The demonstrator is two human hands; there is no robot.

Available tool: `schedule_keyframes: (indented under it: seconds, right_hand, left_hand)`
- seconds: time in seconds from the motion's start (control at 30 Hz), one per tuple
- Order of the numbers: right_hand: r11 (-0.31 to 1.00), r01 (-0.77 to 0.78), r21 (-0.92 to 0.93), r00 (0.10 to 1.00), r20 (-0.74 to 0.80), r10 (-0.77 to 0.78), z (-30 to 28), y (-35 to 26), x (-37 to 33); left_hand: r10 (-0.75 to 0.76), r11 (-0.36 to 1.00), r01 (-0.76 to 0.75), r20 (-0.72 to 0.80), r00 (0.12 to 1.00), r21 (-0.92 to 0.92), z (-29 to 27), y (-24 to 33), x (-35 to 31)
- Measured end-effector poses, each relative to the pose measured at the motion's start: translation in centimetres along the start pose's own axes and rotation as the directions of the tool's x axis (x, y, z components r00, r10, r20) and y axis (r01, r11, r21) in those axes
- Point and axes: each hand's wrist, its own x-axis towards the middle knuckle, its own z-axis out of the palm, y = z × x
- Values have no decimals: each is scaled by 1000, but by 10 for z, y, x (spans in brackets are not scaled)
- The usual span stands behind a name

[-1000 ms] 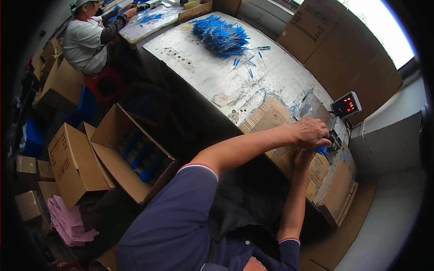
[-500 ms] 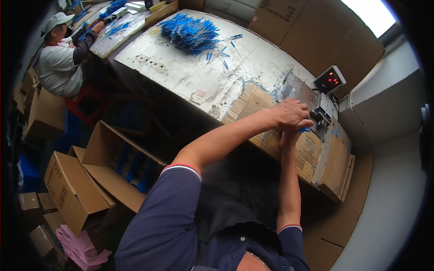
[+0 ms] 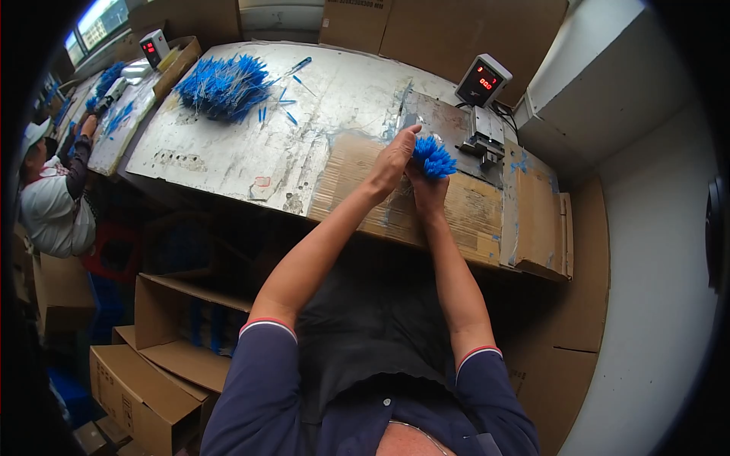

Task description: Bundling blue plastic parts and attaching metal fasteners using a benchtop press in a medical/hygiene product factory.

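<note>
From the head view, both hands meet over the bench's near right part, closed together on a bundle of thin blue pieces that fans out above the fingers. The left hand wraps the bundle from the left, fingers curled shut around its stems. The right hand sits just below and against it, clamped on the lower end. Gripping from both sides looks meant to keep the loose pieces together and their ends even.

The bundle is held just above the cardboard that covers the bench's near edge, and just left of a small metal machine. A counter with red digits stands behind that machine, near the far right corner.

A large blue pile lies at the bench's far left corner, with a few strays beside it, well apart from the hands. The bench top is worn and pale.

Open boxes stand on the floor to the person's left. A co-worker sits at a second bench beyond, with another counter at its end.
</note>
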Motion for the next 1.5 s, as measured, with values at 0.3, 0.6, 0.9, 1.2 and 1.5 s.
schedule_keyframes:
  seconds: [0.3, 0.6, 0.9, 1.2, 1.5]
  right_hand:
    - [954, 73, -292, 982, 190, -17, -35, 23, 13]
    - [994, -97, -40, 988, 117, 101, -19, -13, -8]
    - [810, -557, -182, 658, 499, 564, -9, -38, -12]
    - [790, -571, -224, 659, 449, 603, 4, -32, -13]
    - [931, -245, -269, 888, 324, 327, -15, 16, 10]
  left_hand:
    - [-42, 929, 84, 123, 992, -361, 7, 17, -4]
    - [-149, 937, 172, 97, 984, -303, -10, 1, -27]
    - [-138, 933, 247, 375, 917, -261, -29, 7, -18]
    - [-126, 865, 229, 247, 961, -447, -21, 18, -15]
    - [69, 998, -69, 113, 991, -3, -9, 33, 0]
